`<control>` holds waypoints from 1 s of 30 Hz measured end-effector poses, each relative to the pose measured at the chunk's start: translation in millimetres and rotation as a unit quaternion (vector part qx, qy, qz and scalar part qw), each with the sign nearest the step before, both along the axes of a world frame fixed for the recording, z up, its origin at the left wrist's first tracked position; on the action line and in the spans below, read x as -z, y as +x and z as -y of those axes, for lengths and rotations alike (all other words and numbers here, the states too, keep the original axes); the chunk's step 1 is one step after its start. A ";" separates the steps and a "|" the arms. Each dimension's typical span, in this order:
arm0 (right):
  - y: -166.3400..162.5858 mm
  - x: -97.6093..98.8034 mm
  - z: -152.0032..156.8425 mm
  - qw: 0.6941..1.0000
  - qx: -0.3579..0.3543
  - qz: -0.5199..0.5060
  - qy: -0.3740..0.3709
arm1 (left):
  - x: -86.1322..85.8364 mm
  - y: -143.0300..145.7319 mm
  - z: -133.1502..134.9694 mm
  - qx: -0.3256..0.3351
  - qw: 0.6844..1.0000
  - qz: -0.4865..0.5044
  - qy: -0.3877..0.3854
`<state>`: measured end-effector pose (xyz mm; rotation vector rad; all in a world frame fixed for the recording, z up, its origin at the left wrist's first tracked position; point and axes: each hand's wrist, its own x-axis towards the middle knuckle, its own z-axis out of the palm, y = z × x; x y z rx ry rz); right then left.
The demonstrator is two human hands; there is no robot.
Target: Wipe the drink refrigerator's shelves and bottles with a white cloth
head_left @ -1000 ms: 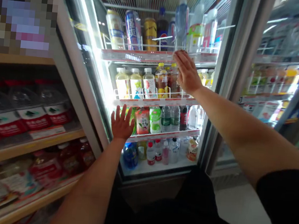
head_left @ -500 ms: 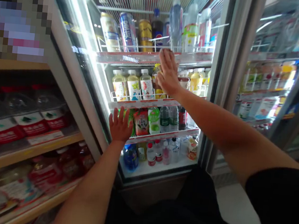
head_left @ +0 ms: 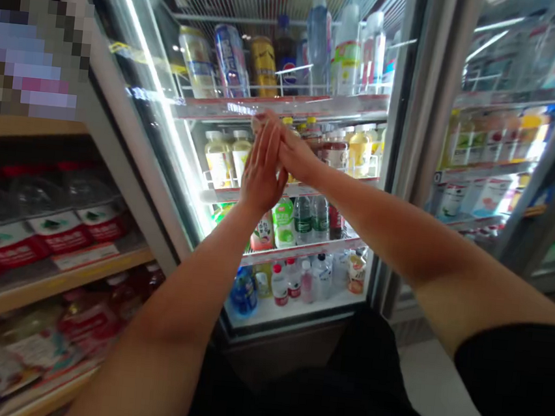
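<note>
Along the bottom edge, dark clothing is filling the nearest space, with both bare forearms slanting upward and inward; the right one is emerging from a black sleeve, while the left is running out of view below. On the left side, a wooden-edged shelf is holding red-labelled bottles, dim and slightly blurred. Ahead, the left hand is pointing up, its fingers straight and lying close together, overlapping the right hand, which is stretching out behind it, its fingertips blurring. Neither is visibly gripping anything; whether something is sitting between them, or they are touching anything beyond, I cannot tell. Past them, pale yellow bottles are standing upright just left of the left hand, and yellow-capped bottles are showing only their tops above the right hand. Lower down, an orange-red bottle is partly hiding behind the left forearm, with a green-labelled bottle standing beside it. Higher up, a gold can is standing behind a wire rail, above both hands. At upper left, a pixelated patch is concealing whatever lies there.
</note>
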<state>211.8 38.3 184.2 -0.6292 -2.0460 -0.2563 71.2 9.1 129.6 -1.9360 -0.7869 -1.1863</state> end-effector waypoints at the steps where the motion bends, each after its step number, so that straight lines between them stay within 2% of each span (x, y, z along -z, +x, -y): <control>1: 14.3 0.8 0.2 1.000 0.012 -0.014 0.018 | -6.6 4.3 -4.7 -0.010 1.000 0.002 -0.024; 4: 66.4 12.0 -2.3 0.990 0.115 -0.041 0.072 | -6.3 6.7 -13.2 -0.044 0.997 0.008 -0.064; 7: 110.0 30.5 -6.7 0.973 0.220 0.046 0.058 | -3.3 2.7 -11.2 -0.057 0.996 -0.003 -0.063; 9: 123.6 39.5 -8.1 0.961 0.258 0.086 0.045 | -14.3 0.2 -8.1 -0.063 0.995 -0.033 -0.073; 12: 123.8 44.0 -7.8 0.956 0.278 0.088 0.034 | -43.4 -1.5 -7.5 -0.079 0.992 -0.059 -0.076; 14: 118.5 44.2 -7.0 0.956 0.279 0.082 0.028 | -56.2 -0.7 -9.3 -0.088 0.994 -0.016 -0.058; 17: 112.6 45.9 -6.3 0.958 0.277 0.067 0.022 | -53.4 1.5 -9.1 -0.089 0.993 0.043 -0.058; 20: 110.6 49.0 -7.0 0.959 0.277 0.057 0.020 | -46.0 -1.7 -5.7 -0.076 0.993 -0.021 -0.090; 23: 108.9 50.7 -9.1 0.959 0.278 0.053 0.022 | -60.8 -15.0 -4.9 -0.077 0.992 -0.054 -0.087; 26: 105.6 51.1 -10.5 0.955 0.293 0.050 0.011 | -79.1 -30.5 -6.4 -0.133 0.988 0.050 -0.059; 28: 103.6 51.5 -10.3 0.953 0.298 0.044 0.006 | -75.8 -35.8 -6.2 -0.147 0.984 0.087 -0.047; 30: 102.4 52.1 -9.5 0.955 0.293 0.037 0.011 | -60.6 -36.3 -4.3 -0.123 0.990 0.044 -0.055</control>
